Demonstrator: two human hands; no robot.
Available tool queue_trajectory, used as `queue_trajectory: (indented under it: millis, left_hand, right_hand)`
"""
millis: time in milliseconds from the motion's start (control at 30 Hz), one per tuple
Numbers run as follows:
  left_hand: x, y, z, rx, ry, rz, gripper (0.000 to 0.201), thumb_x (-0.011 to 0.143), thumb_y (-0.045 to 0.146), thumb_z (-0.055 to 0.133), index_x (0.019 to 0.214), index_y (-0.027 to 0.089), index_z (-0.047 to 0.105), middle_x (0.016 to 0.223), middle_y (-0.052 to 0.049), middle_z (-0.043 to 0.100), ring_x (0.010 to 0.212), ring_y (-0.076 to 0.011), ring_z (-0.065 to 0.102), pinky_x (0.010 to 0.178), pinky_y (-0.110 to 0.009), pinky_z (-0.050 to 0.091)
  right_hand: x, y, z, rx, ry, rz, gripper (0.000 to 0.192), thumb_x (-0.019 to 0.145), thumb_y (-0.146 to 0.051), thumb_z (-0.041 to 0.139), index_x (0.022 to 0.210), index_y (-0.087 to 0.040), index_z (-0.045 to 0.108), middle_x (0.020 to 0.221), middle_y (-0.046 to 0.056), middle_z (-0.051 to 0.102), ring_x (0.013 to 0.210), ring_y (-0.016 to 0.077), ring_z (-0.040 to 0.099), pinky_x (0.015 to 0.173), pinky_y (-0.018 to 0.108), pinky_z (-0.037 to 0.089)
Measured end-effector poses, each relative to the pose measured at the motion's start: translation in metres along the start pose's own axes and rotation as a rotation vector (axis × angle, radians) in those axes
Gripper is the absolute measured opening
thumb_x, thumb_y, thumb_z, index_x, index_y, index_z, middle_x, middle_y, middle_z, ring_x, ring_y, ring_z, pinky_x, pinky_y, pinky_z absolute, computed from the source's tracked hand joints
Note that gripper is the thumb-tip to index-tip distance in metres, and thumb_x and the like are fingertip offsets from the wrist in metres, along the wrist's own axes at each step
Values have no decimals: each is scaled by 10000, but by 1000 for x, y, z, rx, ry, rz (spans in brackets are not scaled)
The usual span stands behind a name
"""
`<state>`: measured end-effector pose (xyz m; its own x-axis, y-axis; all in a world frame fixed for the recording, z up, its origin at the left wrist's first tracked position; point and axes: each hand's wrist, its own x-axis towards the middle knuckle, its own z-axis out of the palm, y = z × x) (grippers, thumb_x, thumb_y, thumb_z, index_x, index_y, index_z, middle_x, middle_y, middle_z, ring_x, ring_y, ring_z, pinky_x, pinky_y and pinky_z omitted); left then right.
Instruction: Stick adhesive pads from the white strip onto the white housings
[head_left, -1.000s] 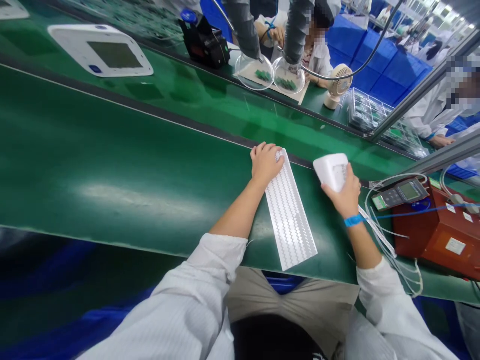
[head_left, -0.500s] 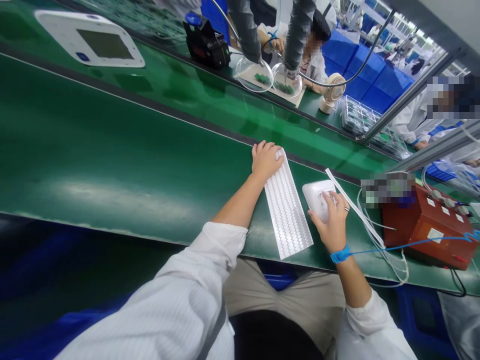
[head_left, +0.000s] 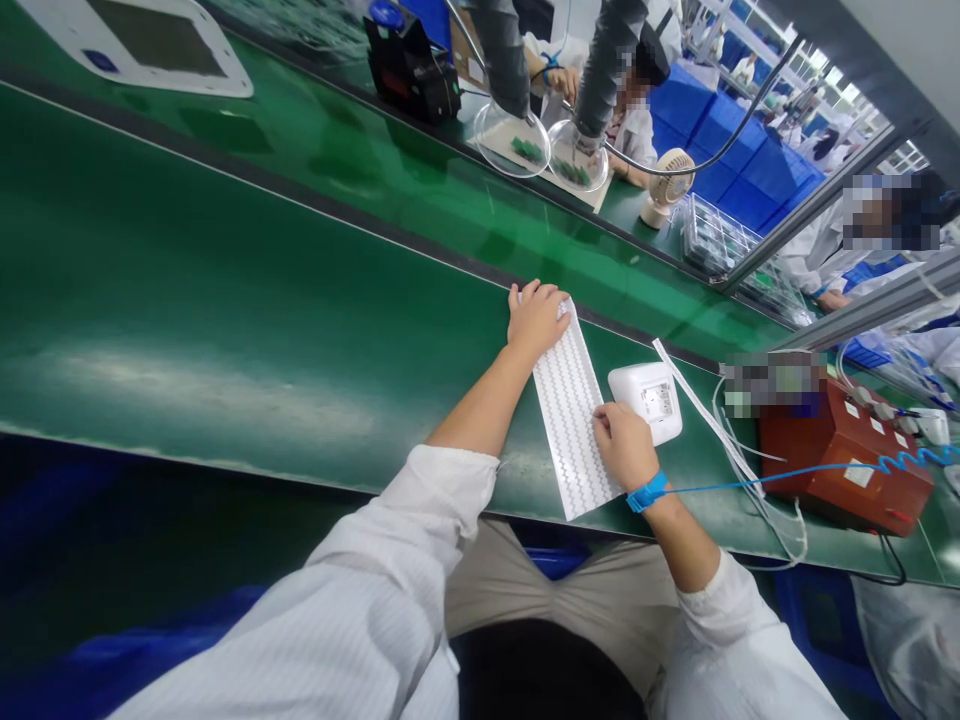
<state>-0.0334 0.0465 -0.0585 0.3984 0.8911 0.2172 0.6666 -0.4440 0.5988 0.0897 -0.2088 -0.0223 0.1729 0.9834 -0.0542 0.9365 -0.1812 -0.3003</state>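
Note:
A white sheet of stickers point(head_left: 571, 420), printed in rows with a zigzag pattern, lies on the green bench. My left hand point(head_left: 537, 322) rests across its far end with the fingers stretched out. On the sheet's right edge, my right hand point(head_left: 625, 445) has its thumb and fingers drawn together in a pinch. Whatever may be between those fingertips is too small to make out. Just beyond my right hand, a white square plastic housing point(head_left: 636, 386) with rounded corners sits on the bench, a printed recess on its upper face.
White strips and cables point(head_left: 739, 465) run to the right of the housing, beside a red-brown box point(head_left: 840, 460). A blue coiled cord point(head_left: 787, 475) leads from my right wristband. Past the dark rail point(head_left: 360, 222) are a white device with a screen point(head_left: 161, 45), a small fan point(head_left: 670, 185) and co-workers.
My right hand has left the white housing and moved left and down to the sticker sheet's edge, its fingers now pinched. My left hand stays on the sheet's far end.

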Motion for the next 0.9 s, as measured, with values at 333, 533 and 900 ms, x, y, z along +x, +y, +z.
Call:
queue_trajectory:
  millis: [333, 533, 900]
  left_hand:
    - [1, -2, 4, -32, 15, -5, 430, 1108, 341, 543, 1484, 303, 748, 1715, -96, 639, 1745, -399, 380, 1493, -748, 119]
    - [1, 0, 4, -44, 17, -4, 432, 1101, 327, 546, 1480, 301, 753, 1694, -108, 652, 1741, -408, 389, 1495, -751, 114]
    - [-2, 2, 1, -46, 32, -17, 427, 1099, 322, 546, 1469, 295, 758, 1667, -98, 668, 1734, -404, 396, 1504, -733, 118]
  right_hand:
    - [17, 2, -15, -13, -111, -18, 123, 1039, -97, 654, 1086, -178, 734, 957, 59, 747, 929, 233, 703, 870, 318, 515]
    - [21, 0, -18, -19, -128, -15, 110, 1025, -96, 656, 1004, -195, 701, 879, 43, 723, 894, 230, 690, 831, 309, 489]
    - [12, 5, -14, 4, -106, -28, 107, 1063, -127, 609, 1069, -193, 693, 943, 45, 733, 825, 209, 689, 822, 314, 520]
